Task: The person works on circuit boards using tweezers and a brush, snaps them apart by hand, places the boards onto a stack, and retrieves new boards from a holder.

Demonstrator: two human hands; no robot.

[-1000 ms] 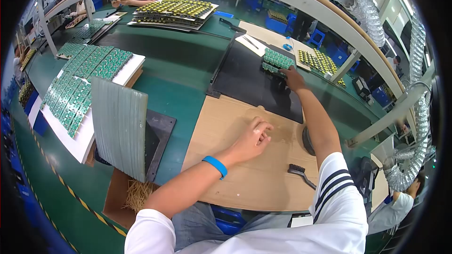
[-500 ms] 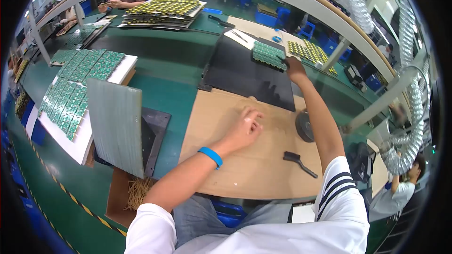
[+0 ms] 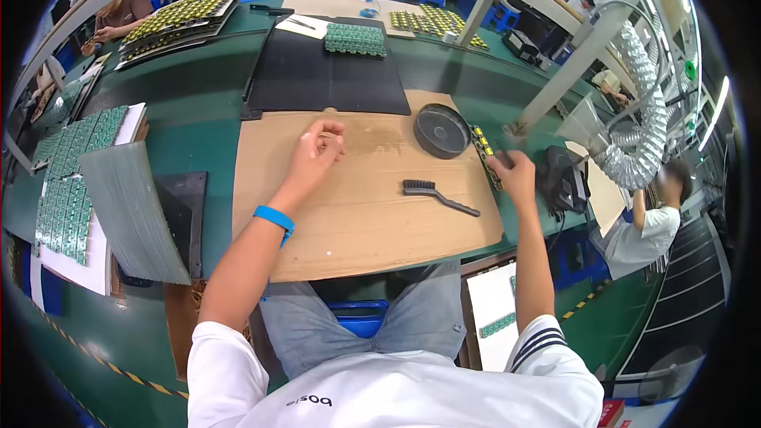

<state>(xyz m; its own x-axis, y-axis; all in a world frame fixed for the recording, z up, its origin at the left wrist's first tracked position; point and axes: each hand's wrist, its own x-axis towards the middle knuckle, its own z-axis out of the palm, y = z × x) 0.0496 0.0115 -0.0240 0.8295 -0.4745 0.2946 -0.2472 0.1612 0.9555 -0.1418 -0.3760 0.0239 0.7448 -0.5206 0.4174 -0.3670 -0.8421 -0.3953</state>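
Note:
My right hand (image 3: 517,178) is at the right edge of the cardboard sheet (image 3: 357,230), its fingers closed on a narrow circuit board strip (image 3: 480,143) with yellow components. My left hand (image 3: 315,154) hovers over the cardboard's far left part, fingers loosely curled and apart, with nothing visible in them. Between the hands lie a black brush (image 3: 440,196) with a curved handle and a round black dish (image 3: 441,131). Beyond the cardboard, a green circuit board panel (image 3: 355,40) rests on a black mat (image 3: 325,79).
Green board panels (image 3: 79,143) lie on white sheets at the left, beside an upright grey panel (image 3: 135,210). Stacked yellow-component boards (image 3: 182,16) stand at the far left. A post (image 3: 575,51) and a flexible silver duct (image 3: 654,111) are at the right, near another person (image 3: 654,226).
My right hand has come back from the green panel on the mat to the cardboard's right edge, at the strip. The view has shifted right and down. My left hand remains over the cardboard.

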